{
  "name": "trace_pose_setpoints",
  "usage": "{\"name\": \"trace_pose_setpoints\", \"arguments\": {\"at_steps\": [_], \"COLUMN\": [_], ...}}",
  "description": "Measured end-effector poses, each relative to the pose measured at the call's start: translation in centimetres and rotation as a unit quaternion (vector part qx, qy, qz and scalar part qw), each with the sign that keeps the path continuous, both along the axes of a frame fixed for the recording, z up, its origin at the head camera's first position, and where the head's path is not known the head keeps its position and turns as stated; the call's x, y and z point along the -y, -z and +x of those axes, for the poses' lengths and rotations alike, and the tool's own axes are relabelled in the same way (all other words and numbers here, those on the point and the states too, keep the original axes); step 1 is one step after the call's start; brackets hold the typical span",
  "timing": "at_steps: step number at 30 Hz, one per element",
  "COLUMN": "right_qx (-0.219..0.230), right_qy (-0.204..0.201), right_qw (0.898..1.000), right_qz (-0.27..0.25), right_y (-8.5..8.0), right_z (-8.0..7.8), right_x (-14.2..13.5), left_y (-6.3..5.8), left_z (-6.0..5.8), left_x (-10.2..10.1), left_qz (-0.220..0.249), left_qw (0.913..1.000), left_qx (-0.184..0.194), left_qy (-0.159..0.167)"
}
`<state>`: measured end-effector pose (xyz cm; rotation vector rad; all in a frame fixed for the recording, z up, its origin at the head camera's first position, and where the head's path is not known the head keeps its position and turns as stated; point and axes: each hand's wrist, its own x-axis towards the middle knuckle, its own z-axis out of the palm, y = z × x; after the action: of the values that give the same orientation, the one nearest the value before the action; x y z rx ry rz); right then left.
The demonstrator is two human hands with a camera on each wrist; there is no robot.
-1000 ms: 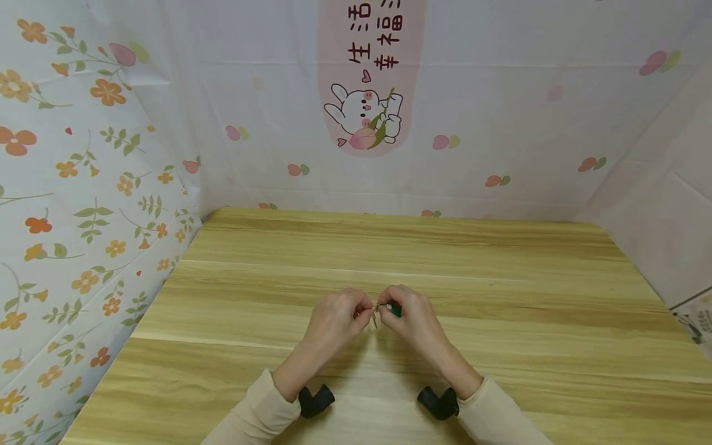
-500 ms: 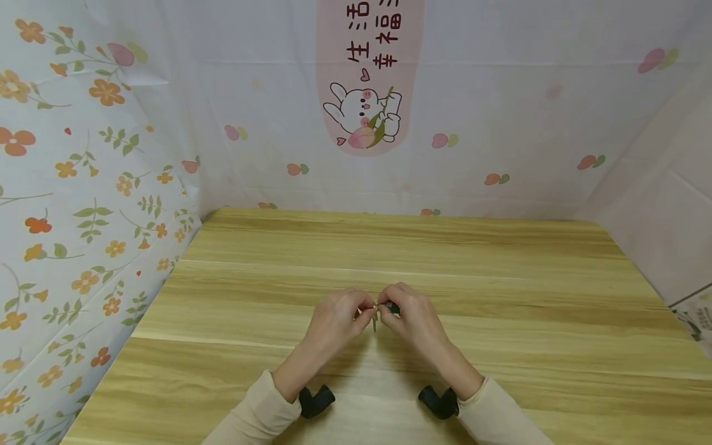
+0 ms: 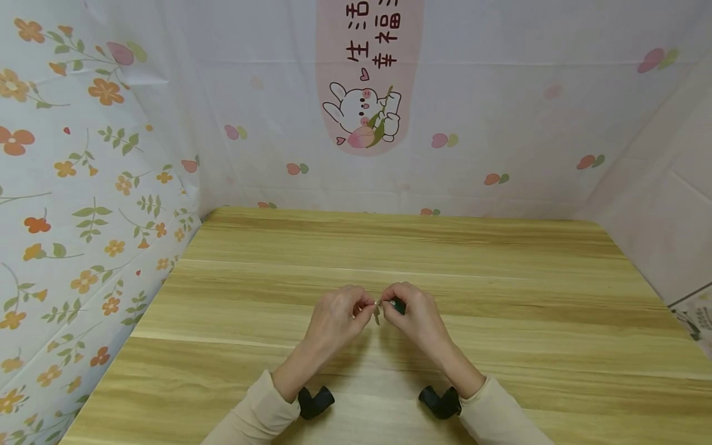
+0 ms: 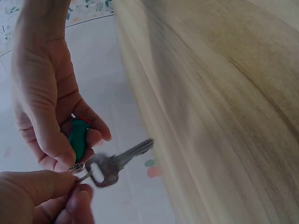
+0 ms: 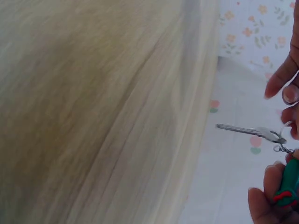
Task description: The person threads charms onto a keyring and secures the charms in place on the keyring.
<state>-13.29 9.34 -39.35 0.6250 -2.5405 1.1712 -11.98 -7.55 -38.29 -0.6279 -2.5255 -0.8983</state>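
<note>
Writing: on a white backdrop cloth (image 3: 489, 105), dark red Chinese characters (image 3: 385, 37), legible as 生活 and 幸福, set in a pink panel and followed by a character cut off at the upper edge. At far right, small print (image 3: 705, 321), too small to read.

Count: one grey metal key (image 4: 114, 164) with an opening in the bow; one thin silver split ring (image 4: 85, 177); one short metal chain (image 4: 77, 166); one green charm with red trim (image 4: 78, 139); two bare hands; two cream sleeves (image 3: 495, 408); two bent black fittings (image 3: 316, 403), one beside each wrist.

Grip: split ring pinched between thumb and fingers of left hand (image 3: 332, 315); green charm held in curled fingers of right hand (image 3: 416, 315). Location of key: on the ring, in the narrow gap between both hands, raised above the table.

Surface: wood-grain table (image 3: 500, 266), yellow-brown, rounded at the far corners.

Room: backdrop with one white cartoon rabbit (image 3: 353, 111) holding a pink tulip, plus scattered pink-and-green fruit motifs. At left, white cloth printed with orange flowers (image 3: 105, 91) and green leaves.
</note>
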Motion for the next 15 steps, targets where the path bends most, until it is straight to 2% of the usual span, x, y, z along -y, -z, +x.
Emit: {"name": "trace_pose_setpoints", "arguments": {"at_steps": [4, 6, 15], "right_qx": [-0.067, -0.086, -0.050], "right_qy": [-0.019, -0.025, -0.012], "right_qw": [0.997, 0.995, 0.999], "right_qz": [0.030, 0.038, 0.006], "right_y": [0.29, 0.45, 0.58], "right_z": [0.13, 0.19, 0.24], "right_x": [0.16, 0.23, 0.06], "left_y": [-0.02, -0.05, -0.15], "left_z": [-0.07, -0.07, 0.04], "left_x": [0.07, 0.09, 0.04], "left_qz": [-0.027, -0.034, -0.002], "left_qw": [0.9996, 0.9993, 0.9996], "left_qx": [0.008, 0.013, 0.029], "left_qy": [0.010, 0.013, -0.003]}}
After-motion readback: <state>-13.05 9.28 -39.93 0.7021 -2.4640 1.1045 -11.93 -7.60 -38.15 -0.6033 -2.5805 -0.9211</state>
